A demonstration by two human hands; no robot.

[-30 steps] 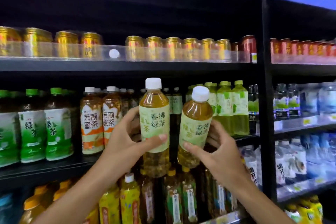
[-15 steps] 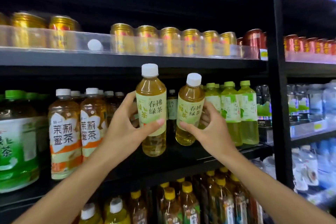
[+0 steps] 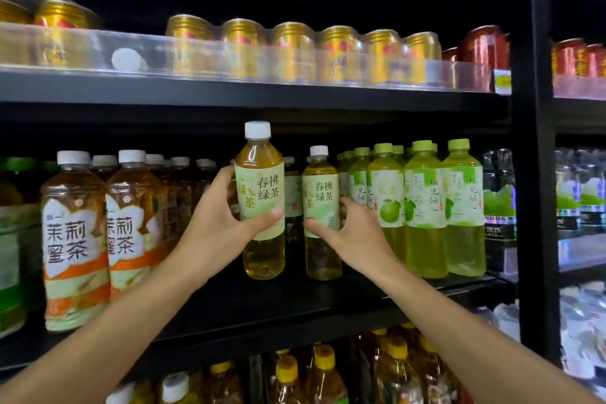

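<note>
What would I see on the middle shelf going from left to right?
Orange-label tea bottles, left hand, left green tea bottle, right green tea bottle, right hand, green-capped bottles, dark-label bottles.

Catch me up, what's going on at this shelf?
A person is working the middle shelf with both hands. The left hand grips one white-capped green tea bottle; the right hand grips a second bottle beside it. Both are in the gap between the brown tea bottles and the green-capped bottles. Whether their bases touch the shelf is unclear.
</note>
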